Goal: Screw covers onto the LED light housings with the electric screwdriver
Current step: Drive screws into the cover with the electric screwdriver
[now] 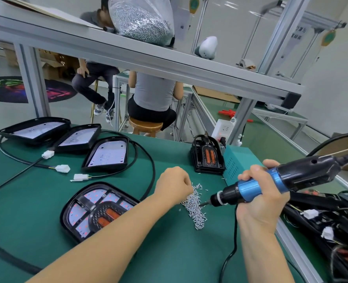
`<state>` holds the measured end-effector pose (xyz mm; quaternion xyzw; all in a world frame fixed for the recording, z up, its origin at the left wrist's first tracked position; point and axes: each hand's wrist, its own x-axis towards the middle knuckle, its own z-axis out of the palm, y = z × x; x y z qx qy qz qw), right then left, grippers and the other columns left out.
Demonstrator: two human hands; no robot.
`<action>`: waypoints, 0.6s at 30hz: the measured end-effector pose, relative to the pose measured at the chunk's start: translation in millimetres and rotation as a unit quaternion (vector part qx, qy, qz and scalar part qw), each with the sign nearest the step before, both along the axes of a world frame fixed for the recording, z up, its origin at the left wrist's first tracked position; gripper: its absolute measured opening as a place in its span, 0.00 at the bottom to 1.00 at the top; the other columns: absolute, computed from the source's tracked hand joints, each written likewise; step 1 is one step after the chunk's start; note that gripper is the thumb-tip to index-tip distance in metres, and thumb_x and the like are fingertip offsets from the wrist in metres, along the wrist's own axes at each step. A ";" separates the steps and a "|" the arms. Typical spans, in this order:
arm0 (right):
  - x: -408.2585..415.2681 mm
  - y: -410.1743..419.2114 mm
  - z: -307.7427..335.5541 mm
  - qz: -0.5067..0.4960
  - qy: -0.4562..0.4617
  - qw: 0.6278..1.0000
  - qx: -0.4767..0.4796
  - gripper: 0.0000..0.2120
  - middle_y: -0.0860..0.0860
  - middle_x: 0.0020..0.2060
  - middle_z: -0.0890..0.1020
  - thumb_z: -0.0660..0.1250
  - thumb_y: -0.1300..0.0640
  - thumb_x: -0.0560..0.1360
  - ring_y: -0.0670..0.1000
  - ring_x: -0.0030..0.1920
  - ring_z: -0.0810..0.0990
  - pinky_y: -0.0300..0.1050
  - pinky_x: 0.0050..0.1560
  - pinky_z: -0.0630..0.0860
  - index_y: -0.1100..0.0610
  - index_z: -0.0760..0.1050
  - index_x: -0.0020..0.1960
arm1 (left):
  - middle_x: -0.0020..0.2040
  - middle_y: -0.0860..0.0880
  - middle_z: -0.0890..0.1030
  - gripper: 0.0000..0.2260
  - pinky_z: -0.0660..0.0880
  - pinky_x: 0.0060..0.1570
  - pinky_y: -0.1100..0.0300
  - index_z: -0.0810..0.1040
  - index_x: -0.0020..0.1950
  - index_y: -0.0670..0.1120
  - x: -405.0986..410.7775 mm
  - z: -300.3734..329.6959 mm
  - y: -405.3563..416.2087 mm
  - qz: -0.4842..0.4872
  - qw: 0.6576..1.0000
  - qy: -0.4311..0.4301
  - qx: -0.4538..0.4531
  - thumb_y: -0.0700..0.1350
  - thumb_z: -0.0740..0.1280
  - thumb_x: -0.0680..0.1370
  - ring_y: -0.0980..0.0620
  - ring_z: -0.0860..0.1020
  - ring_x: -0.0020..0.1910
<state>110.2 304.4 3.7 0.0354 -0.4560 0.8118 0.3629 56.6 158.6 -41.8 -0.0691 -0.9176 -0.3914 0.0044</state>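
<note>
Light housing (96,211): black, rounded frame lying flat at the near left of the worktop, just left of the left forearm; a black cover with two orange lenses sits on its white LED board, which shows red dots.
Other housings (105,154): three uncovered ones in a row at the far left, white boards up, black cables and white plugs trailing beside them.
Spare cover (207,155): black with orange lenses, propped against a teal box (237,165).
Screws (194,205): a small silvery heap between the hands.
Left hand (173,185): curled, fingertips down in the heap; what they pinch cannot be told.
Right hand (258,198): wrapped round the screwdriver (271,180), blue and black, bit tip touching the heap.
Worktop (169,252): green mat, aluminium edge.
Room: a shelf above carries a bag of screws (142,19); two people sit on stools beyond.
</note>
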 end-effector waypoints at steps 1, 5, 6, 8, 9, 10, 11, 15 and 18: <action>0.6 -0.6 2.0 0.006 0.001 1.000 -0.006 0.11 0.47 0.27 0.73 0.65 0.66 0.66 0.50 0.28 0.73 0.41 0.35 0.73 0.55 0.72 0.45 | 0.34 0.43 0.83 0.08 0.80 0.36 0.58 0.81 0.36 0.42 2.3 4.0 -6.9 -0.004 0.994 -0.039 0.100 0.35 0.63 0.70 0.46 0.81 0.34; 2.4 -7.9 10.4 0.047 0.004 0.998 -0.041 0.11 0.48 0.29 0.72 0.65 0.66 0.66 0.49 0.28 0.73 0.40 0.36 0.73 0.54 0.72 0.44 | 0.32 0.42 0.80 0.06 0.77 0.28 0.61 0.80 0.38 0.40 15.2 14.7 -48.4 -0.013 0.928 -0.112 0.355 0.30 0.69 0.70 0.52 0.78 0.28; 2.4 -12.1 12.4 0.062 0.005 0.997 -0.052 0.11 0.49 0.29 0.71 0.65 0.66 0.66 0.48 0.27 0.73 0.40 0.36 0.73 0.54 0.72 0.44 | 0.32 0.42 0.80 0.05 0.77 0.29 0.62 0.81 0.41 0.39 19.1 16.2 -60.4 -0.010 0.915 -0.122 0.385 0.30 0.70 0.71 0.52 0.79 0.29; 3.0 -23.5 16.0 0.093 0.005 0.993 -0.071 0.11 0.49 0.31 0.70 0.65 0.66 0.65 0.48 0.27 0.72 0.39 0.35 0.73 0.53 0.72 0.43 | 0.36 0.41 0.82 0.05 0.77 0.31 0.62 0.83 0.45 0.38 27.0 16.7 -83.7 -0.001 0.892 -0.140 0.430 0.31 0.71 0.71 0.51 0.80 0.32; 3.3 -30.5 17.8 0.107 0.006 0.991 -0.078 0.11 0.49 0.31 0.70 0.65 0.66 0.65 0.48 0.27 0.72 0.39 0.35 0.73 0.53 0.72 0.43 | 0.38 0.40 0.83 0.06 0.78 0.31 0.62 0.83 0.45 0.38 31.0 16.0 -94.5 0.004 0.883 -0.147 0.446 0.31 0.71 0.71 0.51 0.81 0.33; 3.2 -38.4 19.7 0.119 0.008 0.989 -0.083 0.11 0.49 0.31 0.70 0.65 0.66 0.65 0.48 0.27 0.72 0.39 0.35 0.73 0.53 0.72 0.43 | 0.40 0.40 0.84 0.06 0.78 0.32 0.63 0.82 0.46 0.38 35.7 15.5 -104.7 0.010 0.874 -0.152 0.461 0.31 0.70 0.71 0.50 0.82 0.34; 3.5 -45.3 21.5 0.130 0.010 0.988 -0.087 0.11 0.49 0.30 0.70 0.65 0.66 0.65 0.48 0.27 0.72 0.39 0.35 0.72 0.53 0.72 0.43 | 0.41 0.40 0.84 0.05 0.78 0.32 0.62 0.81 0.45 0.37 39.8 14.6 -112.9 0.015 0.867 -0.155 0.473 0.31 0.71 0.71 0.50 0.82 0.35; 5.4 -78.7 27.1 0.168 0.013 0.980 -0.108 0.11 0.49 0.30 0.70 0.64 0.66 0.64 0.47 0.26 0.71 0.38 0.34 0.72 0.54 0.71 0.43 | 0.41 0.42 0.84 0.11 0.78 0.32 0.63 0.80 0.43 0.39 58.3 11.1 -142.1 0.034 0.861 -0.161 0.480 0.39 0.75 0.63 0.51 0.82 0.36; 8.1 -100.6 29.1 0.198 0.019 0.972 -0.123 0.11 0.48 0.29 0.70 0.64 0.65 0.64 0.46 0.26 0.71 0.38 0.34 0.72 0.54 0.70 0.43 | 0.35 0.46 0.80 0.05 0.77 0.31 0.64 0.83 0.37 0.42 70.6 6.6 -153.8 0.037 0.846 -0.173 0.504 0.39 0.74 0.64 0.53 0.79 0.32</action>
